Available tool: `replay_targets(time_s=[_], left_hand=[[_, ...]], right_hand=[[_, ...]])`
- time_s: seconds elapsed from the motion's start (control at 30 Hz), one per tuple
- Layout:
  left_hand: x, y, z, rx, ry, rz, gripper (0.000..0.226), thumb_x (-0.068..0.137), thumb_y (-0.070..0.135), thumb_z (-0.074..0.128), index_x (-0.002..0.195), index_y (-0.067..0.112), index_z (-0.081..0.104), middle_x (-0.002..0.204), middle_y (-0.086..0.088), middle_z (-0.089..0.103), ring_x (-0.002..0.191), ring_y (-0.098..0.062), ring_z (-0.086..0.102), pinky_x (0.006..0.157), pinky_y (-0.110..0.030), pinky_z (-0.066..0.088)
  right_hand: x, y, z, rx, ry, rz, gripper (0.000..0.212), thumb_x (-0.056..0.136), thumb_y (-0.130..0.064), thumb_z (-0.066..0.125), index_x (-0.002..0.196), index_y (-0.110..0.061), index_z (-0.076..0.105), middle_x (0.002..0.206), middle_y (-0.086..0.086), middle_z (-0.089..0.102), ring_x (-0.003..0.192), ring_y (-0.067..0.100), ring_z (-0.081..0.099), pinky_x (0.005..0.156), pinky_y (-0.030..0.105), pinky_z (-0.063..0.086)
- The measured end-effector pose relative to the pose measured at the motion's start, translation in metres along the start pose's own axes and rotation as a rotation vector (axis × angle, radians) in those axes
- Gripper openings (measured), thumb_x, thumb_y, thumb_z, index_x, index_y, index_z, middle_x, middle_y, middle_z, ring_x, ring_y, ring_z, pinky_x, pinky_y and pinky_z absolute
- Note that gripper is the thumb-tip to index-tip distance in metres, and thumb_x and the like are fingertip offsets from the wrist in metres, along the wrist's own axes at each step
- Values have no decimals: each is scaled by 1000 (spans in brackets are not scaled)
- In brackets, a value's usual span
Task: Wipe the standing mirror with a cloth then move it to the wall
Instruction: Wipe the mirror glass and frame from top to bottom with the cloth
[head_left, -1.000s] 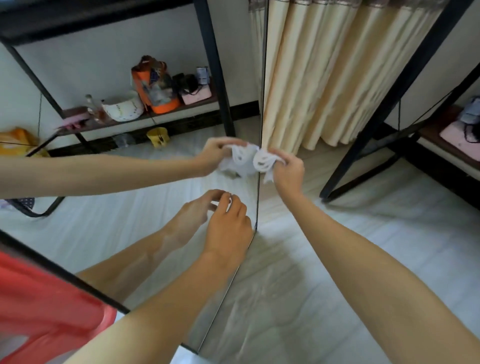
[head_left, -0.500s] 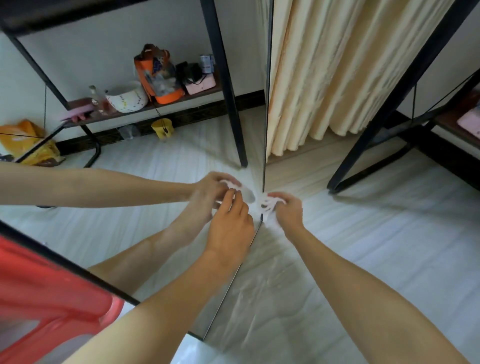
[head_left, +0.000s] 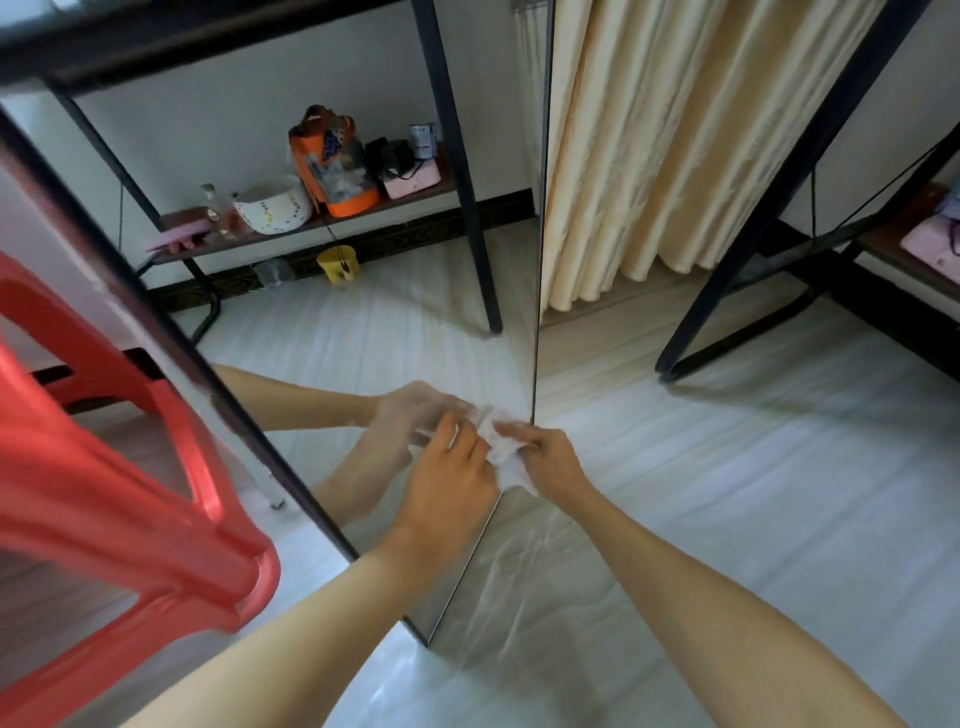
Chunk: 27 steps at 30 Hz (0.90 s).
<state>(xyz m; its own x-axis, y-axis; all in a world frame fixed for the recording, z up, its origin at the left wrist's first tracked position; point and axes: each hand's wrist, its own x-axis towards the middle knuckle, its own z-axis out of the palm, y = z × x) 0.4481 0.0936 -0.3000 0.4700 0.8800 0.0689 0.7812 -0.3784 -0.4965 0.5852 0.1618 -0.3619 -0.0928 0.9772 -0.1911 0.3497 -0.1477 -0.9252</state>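
The standing mirror (head_left: 363, 338) has a thin black frame and leans away from me; its glass reflects my hands, the floor and a shelf. My right hand (head_left: 553, 460) is closed on a crumpled white cloth (head_left: 501, 460) and presses it against the mirror's right edge, low down. My left hand (head_left: 447, 483) rests on that same edge just left of the cloth, with its fingers curled over the frame and touching the cloth. The mirror's bottom corner (head_left: 428, 642) stands on the pale floor.
A red plastic chair (head_left: 104, 519) stands close on the left, in front of the mirror's left frame. Cream curtains (head_left: 649, 156) hang behind the mirror. A black metal rack (head_left: 727, 291) stands on the right, with a pink box (head_left: 930, 249) on its shelf.
My right hand and the cloth have slid down the mirror's right edge to beside my left hand. The view has tilted down, so the red chair fills more of the left.
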Motion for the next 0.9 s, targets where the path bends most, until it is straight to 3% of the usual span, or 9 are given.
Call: replay_targets(time_s=[0.07, 0.13, 0.23, 0.4, 0.5, 0.57, 0.6, 0.7, 0.9], left_hand=[[-9, -9, -9, 13, -23, 34, 22, 76, 21, 62, 88, 5, 72, 98, -20, 66, 108, -38, 54, 107, -50, 26], [-18, -11, -15, 16, 14, 2, 15, 57, 20, 75, 63, 7, 72, 76, -18, 67, 90, -37, 62, 100, -49, 31], [-25, -13, -17, -62, 33, 31, 11, 52, 14, 76, 54, 5, 69, 68, -17, 66, 84, -38, 64, 95, -49, 30], [-39, -16, -21, -94, 69, 49, 15, 56, 22, 76, 60, 8, 73, 77, -15, 69, 90, -36, 64, 100, -51, 27], [-52, -15, -21, -118, 37, -16, 20, 69, 19, 71, 80, 3, 73, 95, -19, 68, 103, -38, 59, 104, -52, 27], [-59, -15, -20, -185, 151, -36, 9, 59, 7, 73, 64, -1, 70, 78, -23, 67, 86, -39, 64, 94, -50, 34], [-63, -15, -21, -146, 162, -17, 9, 64, 4, 63, 55, 2, 67, 70, -21, 65, 81, -39, 65, 91, -49, 35], [-75, -15, -12, -135, 229, 2, 35, 70, -1, 34, 49, 5, 62, 65, -18, 63, 82, -38, 64, 94, -48, 33], [-81, -14, -17, -203, 369, -69, 26, 63, -1, 38, 46, 4, 56, 57, -16, 56, 77, -38, 63, 95, -49, 32]], right_hand=[[-10, -2, -2, -8, 48, 26, 38, 86, 15, 39, 110, 1, 65, 118, 23, 62, 111, 32, 59, 100, 33, 45], [-14, -27, -6, -74, 185, -39, 41, 86, 12, 39, 111, -4, 66, 118, 18, 63, 104, 24, 59, 83, 14, 46], [-20, -89, -8, -29, 389, -321, 41, 85, 13, 40, 112, -6, 65, 114, 15, 59, 101, 18, 53, 76, -6, 35], [-35, -137, 14, 52, 381, -626, 37, 82, 13, 44, 106, -3, 67, 111, 6, 51, 103, 8, 49, 88, -2, 35], [-45, -94, 34, -49, 320, -466, 39, 76, 12, 43, 101, -4, 68, 119, 13, 54, 112, 18, 50, 85, -3, 34], [-54, -59, 37, -122, 220, -288, 39, 77, 17, 42, 100, 1, 68, 120, 20, 58, 114, 29, 54, 78, -1, 36], [-60, -47, 36, -137, 164, -216, 38, 78, 19, 41, 99, 5, 68, 116, 23, 60, 112, 33, 56, 73, -3, 36], [-69, -43, 28, -142, 199, -117, 37, 81, 17, 39, 99, 5, 68, 112, 22, 62, 107, 32, 58, 64, -5, 37], [-78, -139, 24, 29, 485, -550, 38, 81, 14, 43, 104, -4, 67, 110, 17, 57, 99, 15, 50, 82, -1, 36]])
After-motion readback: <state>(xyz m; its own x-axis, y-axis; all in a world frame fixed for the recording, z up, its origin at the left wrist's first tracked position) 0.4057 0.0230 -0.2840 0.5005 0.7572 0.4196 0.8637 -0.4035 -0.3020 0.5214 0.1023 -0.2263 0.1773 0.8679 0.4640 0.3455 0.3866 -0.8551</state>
